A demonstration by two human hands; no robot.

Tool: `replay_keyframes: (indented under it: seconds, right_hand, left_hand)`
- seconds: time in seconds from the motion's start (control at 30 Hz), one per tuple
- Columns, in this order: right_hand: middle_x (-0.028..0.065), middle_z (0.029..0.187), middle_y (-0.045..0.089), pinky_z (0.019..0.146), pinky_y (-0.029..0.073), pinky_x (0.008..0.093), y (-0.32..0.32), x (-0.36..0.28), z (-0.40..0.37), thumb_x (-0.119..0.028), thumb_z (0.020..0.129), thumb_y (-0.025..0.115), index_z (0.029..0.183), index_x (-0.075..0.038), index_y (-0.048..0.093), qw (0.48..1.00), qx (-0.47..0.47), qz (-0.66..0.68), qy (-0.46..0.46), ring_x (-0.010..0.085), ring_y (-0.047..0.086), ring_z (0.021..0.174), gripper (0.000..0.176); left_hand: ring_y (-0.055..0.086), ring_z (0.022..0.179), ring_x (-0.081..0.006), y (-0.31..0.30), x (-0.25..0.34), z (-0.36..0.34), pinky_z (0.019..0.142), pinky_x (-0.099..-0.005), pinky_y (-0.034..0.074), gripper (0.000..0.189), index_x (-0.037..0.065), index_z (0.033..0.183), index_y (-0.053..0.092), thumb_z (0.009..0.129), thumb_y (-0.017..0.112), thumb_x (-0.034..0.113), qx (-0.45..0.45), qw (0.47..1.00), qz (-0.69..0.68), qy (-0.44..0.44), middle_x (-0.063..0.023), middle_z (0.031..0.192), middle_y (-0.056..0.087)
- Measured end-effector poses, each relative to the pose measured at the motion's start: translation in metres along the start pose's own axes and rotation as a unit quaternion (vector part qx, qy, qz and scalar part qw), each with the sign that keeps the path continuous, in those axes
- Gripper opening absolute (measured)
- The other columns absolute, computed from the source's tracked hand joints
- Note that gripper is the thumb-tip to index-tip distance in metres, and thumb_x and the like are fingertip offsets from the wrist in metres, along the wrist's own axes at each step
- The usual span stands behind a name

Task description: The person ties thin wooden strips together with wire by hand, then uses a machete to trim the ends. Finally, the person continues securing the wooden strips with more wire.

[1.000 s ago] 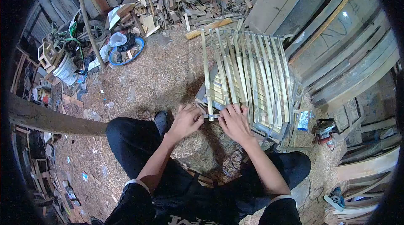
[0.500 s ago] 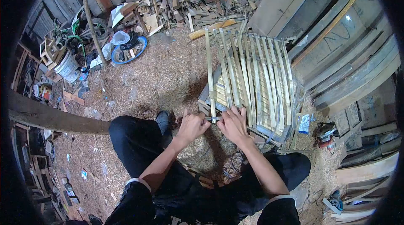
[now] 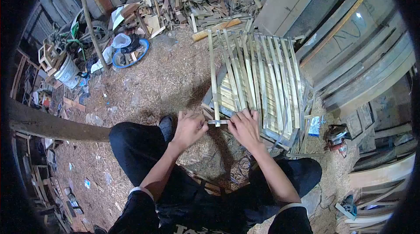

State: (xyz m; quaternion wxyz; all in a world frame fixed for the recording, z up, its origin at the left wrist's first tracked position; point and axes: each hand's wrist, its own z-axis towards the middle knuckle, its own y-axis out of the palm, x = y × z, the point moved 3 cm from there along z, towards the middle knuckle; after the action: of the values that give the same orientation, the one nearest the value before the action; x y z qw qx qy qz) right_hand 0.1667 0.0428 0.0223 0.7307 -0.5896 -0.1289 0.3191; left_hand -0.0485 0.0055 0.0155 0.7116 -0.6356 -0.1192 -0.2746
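Note:
My left hand (image 3: 189,128) has its fingers closed on one end of a short, thin grey strip (image 3: 223,122). The other end is pinched by my right hand (image 3: 246,128). The strip lies crosswise over the near end of a long, narrow wooden slat (image 3: 213,76); its exact kind is too small to make out. This slat is the leftmost of several pale slats (image 3: 277,85) laid side by side, pointing away from me. Under them is a low stack of shorter wood pieces (image 3: 226,89), just beyond my hands.
Wood shavings cover the floor (image 3: 166,72). Scrap wood (image 3: 179,10) is heaped at the back, near a blue basin (image 3: 145,52) and a white bucket (image 3: 68,72). Boards (image 3: 297,2) lean at the right. A red power tool (image 3: 337,140) lies beyond my right knee.
My hands are slightly farther apart, so more of the grey strip shows between them. The whole view has shifted a little.

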Motion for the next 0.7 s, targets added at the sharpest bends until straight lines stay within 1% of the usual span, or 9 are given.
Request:
replay_keyframes:
  seconds: [0.1,0.13,0.17,0.2,0.27,0.3,0.37,0.47,0.7]
  right_hand:
    - [0.0076,0.096,0.064,0.089,0.035,0.0438,-0.019,-0.001,0.002,-0.029,0.086,0.072,0.104,-0.008,0.067,0.997,0.061,0.035,0.011,0.0257,0.055,0.097,0.028]
    - [0.0077,0.102,0.062,0.091,0.035,0.044,-0.02,-0.002,0.0,-0.029,0.086,0.074,0.115,-0.008,0.065,0.998,0.042,0.041,0.018,0.0253,0.055,0.101,0.037]
    - [0.0077,0.102,0.062,0.091,0.035,0.044,-0.021,-0.005,-0.001,-0.029,0.086,0.074,0.115,-0.008,0.065,0.998,0.042,0.041,0.018,0.0253,0.055,0.101,0.037]
    - [0.0074,0.105,0.061,0.094,0.035,0.0435,-0.021,-0.008,-0.002,-0.031,0.087,0.072,0.114,-0.009,0.065,0.999,0.04,0.025,0.002,0.0245,0.054,0.104,0.036]
    - [0.006,0.108,0.061,0.099,0.034,0.0434,-0.017,-0.014,-0.004,-0.03,0.089,0.07,0.112,-0.01,0.066,0.998,0.05,0.003,-0.023,0.023,0.053,0.109,0.03]
    - [0.006,0.108,0.061,0.099,0.034,0.0434,-0.014,-0.015,-0.006,-0.03,0.089,0.07,0.112,-0.01,0.066,0.998,0.05,0.002,-0.024,0.023,0.053,0.109,0.03]
    - [0.0051,0.108,0.061,0.099,0.035,0.0433,-0.008,-0.017,-0.007,-0.026,0.09,0.069,0.112,-0.011,0.067,0.999,0.017,0.042,-0.024,0.0222,0.054,0.108,0.026]
    - [0.0034,0.099,0.062,0.096,0.036,0.042,-0.009,-0.02,-0.003,-0.023,0.09,0.07,0.106,-0.011,0.069,0.998,0.033,0.046,-0.034,0.0215,0.055,0.103,0.02]
    - [0.0017,0.09,0.064,0.093,0.037,0.0409,-0.004,-0.018,0.005,-0.02,0.088,0.071,0.091,-0.011,0.07,0.996,0.045,0.069,-0.037,0.021,0.056,0.097,0.01]
  left_hand:
    - [0.056,0.095,-0.0252,-0.019,0.004,0.002,0.096,-0.0447,0.035,0.02,0.01,0.092,0.065,0.083,0.07,0.027,-0.002,1.0,0.022,-0.02,-0.005,0.085,0.063]
    - [0.055,0.098,-0.0258,-0.02,0.005,0.002,0.099,-0.0457,0.033,0.022,0.011,0.098,0.066,0.084,0.07,0.028,0.034,0.999,0.007,0.009,-0.006,0.089,0.063]
    - [0.055,0.101,-0.0264,-0.02,0.006,0.001,0.102,-0.0468,0.032,0.025,0.011,0.104,0.068,0.085,0.07,0.028,0.069,0.997,-0.008,0.039,-0.0071,0.094,0.063]
    - [0.055,0.101,-0.0264,-0.017,0.006,-0.001,0.102,-0.0468,0.032,0.025,0.011,0.104,0.068,0.085,0.07,0.028,0.069,0.997,-0.009,0.038,-0.0071,0.094,0.063]
    - [0.052,0.111,-0.0273,-0.009,0.009,-0.004,0.106,-0.0494,0.03,0.032,0.014,0.116,0.068,0.087,0.071,0.026,0.042,0.997,0.019,0.067,-0.0071,0.107,0.061]
    - [0.052,0.111,-0.0273,-0.009,0.013,-0.004,0.106,-0.0494,0.03,0.032,0.014,0.116,0.068,0.087,0.071,0.026,0.043,0.997,0.019,0.067,-0.0071,0.107,0.061]
    - [0.047,0.122,-0.0275,-0.006,0.019,-0.002,0.107,-0.049,0.027,0.031,0.018,0.118,0.069,0.087,0.072,0.02,0.016,0.999,0.042,0.012,-0.0038,0.12,0.06]
    - [0.047,0.122,-0.0282,0.002,0.015,-0.001,0.106,-0.0502,0.026,0.03,0.018,0.116,0.069,0.086,0.074,0.019,0.042,0.998,0.024,0.044,-0.003,0.125,0.058]
    - [0.047,0.122,-0.028,0.009,0.013,-0.002,0.106,-0.0524,0.025,0.018,0.015,0.102,0.071,0.085,0.074,0.017,0.038,0.998,-0.011,0.051,-0.002,0.118,0.062]
